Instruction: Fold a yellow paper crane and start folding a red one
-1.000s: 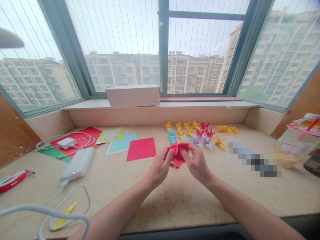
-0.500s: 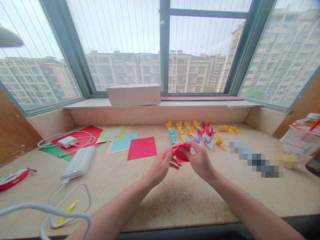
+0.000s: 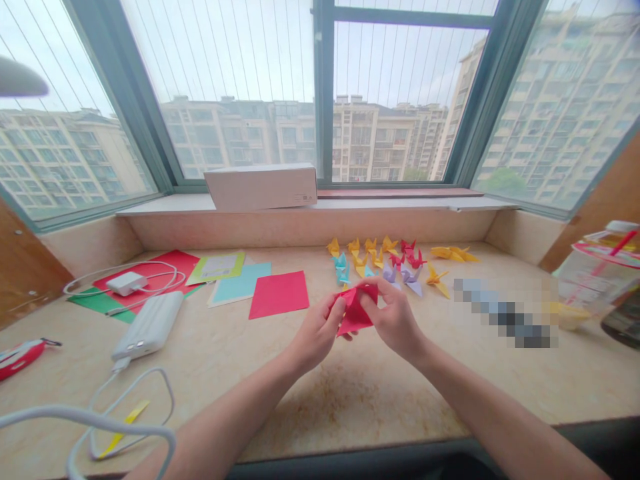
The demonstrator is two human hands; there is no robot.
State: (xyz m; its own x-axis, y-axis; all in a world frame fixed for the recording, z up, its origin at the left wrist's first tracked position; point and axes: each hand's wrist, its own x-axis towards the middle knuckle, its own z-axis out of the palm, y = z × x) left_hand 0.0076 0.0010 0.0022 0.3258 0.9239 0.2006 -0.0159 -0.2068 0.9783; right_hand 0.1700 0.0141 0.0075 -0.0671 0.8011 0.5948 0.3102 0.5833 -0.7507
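Note:
Both my hands hold a partly folded piece of red paper (image 3: 356,311) above the middle of the stone counter (image 3: 350,393). My left hand (image 3: 317,332) pinches its left side with thumb and fingers. My right hand (image 3: 395,317) grips its right and top edge, fingers curled over it. Just beyond the hands sits a cluster of several small folded paper cranes (image 3: 385,261) in yellow, blue, red and purple. A flat red square sheet (image 3: 280,294) lies to the left of the hands.
Coloured sheets (image 3: 220,277), a white charger with cable (image 3: 126,283) and a white power bank (image 3: 149,325) lie at the left. A white box (image 3: 261,187) rests on the window sill. A clear lidded container (image 3: 597,277) stands at the far right; a red object (image 3: 20,355) lies at the far left.
The red paper has been turned and refolded between my hands; it now hangs flatter and lower between the fingers. The hands stay in about the same place.

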